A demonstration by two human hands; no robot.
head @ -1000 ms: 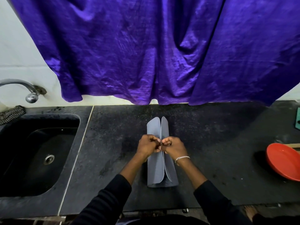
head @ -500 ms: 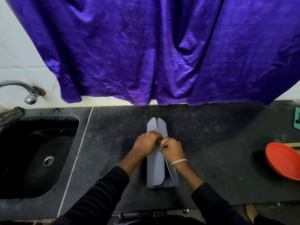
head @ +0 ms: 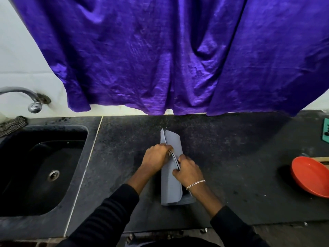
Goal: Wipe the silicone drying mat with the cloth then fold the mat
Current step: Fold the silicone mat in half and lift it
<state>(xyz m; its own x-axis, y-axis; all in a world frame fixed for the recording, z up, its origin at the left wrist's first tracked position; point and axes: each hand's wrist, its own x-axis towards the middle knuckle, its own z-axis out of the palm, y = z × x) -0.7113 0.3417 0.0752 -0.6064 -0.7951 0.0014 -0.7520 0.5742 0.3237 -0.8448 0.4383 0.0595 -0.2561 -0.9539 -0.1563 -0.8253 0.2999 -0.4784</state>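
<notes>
The upright flaps of the grey silicone drying mat (head: pixel 170 189), lying toward the black stone counter's (head: pixel 231 175) front edge, have tipped rightward since a second ago, left hand (head: pixel 156 157) and right hand (head: pixel 188 171) both pinching their edges; wiping looks done, and flattening the fold remains.

I see mat (head: pixel 170 186) plain grey. curtain (head: pixel 160 50) shiny purple. countertop (head: pixel 231 157) black, pale-speckled. sink (head: pixel 35 184) black. bowl (head: pixel 309 177) red-orange. cloth (head: pixel 12 123) dark checked. sleeves (head: pixel 106 220) black, ribbed. bracelet (head: pixel 195 184) silver. wall (head: pixel 17 50) white.
</notes>
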